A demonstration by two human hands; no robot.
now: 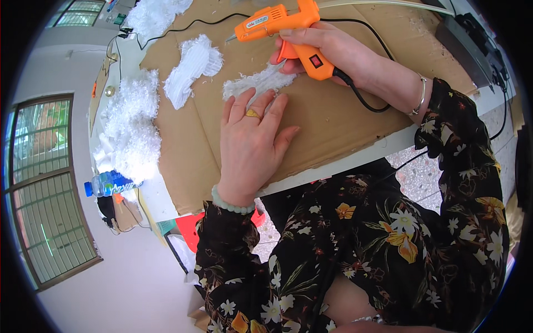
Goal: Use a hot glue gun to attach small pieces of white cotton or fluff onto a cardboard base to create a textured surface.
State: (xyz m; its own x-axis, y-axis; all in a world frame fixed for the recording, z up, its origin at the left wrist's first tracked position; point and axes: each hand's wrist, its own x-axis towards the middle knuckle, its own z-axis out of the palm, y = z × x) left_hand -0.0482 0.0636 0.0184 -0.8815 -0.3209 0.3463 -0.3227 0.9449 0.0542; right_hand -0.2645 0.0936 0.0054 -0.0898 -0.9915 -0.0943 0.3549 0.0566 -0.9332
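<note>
Orange glue gun (294,22) clasped in the right hand (341,50), upper centre; the left hand (250,141) lies flat on brown cardboard (327,127), fingers slightly apart, tips on a white fluffy strip (261,79) above centre. Another white piece (189,69) lies upper left.

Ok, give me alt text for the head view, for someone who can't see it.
A person's right hand holds an orange glue gun, its nozzle pointing left, while the left hand touches a frayed white piece on brown cardboard. Another white piece lies to its left, with a fluffy white heap beyond.
</note>
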